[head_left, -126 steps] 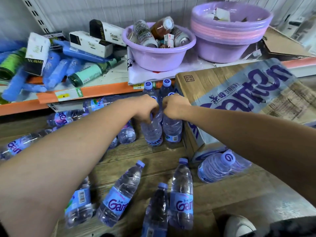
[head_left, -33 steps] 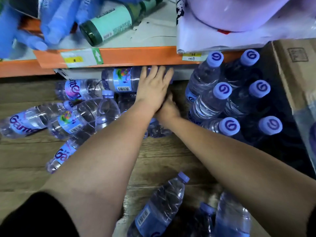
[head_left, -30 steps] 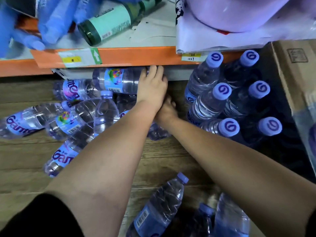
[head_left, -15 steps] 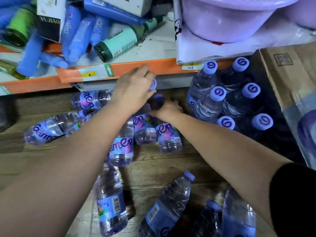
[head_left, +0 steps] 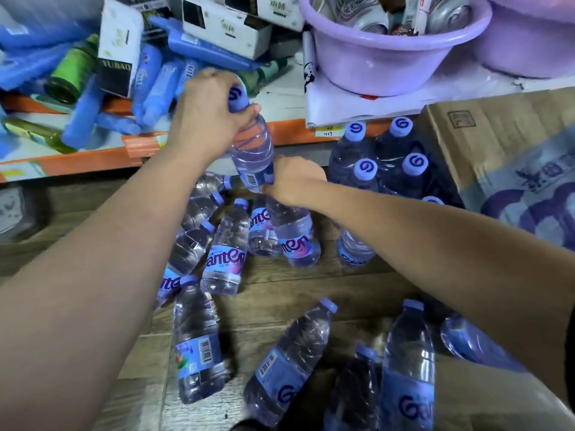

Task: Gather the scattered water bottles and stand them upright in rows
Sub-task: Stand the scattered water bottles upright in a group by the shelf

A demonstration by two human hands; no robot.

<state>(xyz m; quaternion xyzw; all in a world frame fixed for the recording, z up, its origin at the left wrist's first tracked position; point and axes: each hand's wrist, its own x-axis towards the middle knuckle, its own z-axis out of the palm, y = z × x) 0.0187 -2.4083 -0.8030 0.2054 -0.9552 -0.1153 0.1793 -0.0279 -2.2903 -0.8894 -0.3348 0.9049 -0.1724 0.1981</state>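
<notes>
Gripping a raised, lilac-capped clear plastic water bottle [head_left: 253, 152] by its neck is the left hand [head_left: 209, 117]; the right hand [head_left: 294, 181] clasps a second bottle [head_left: 294, 236].

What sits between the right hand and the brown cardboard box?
In the head view, upright clear plastic lilac-capped water bottles stand between the right hand and the box.

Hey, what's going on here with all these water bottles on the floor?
A person is tidying water bottles. The left hand grips a raised bottle just below its cap, and the right hand holds the top of a second bottle lower down. A few standing bottles sit beside a cardboard box. Many loose bottles lie on the wooden floor.
</notes>
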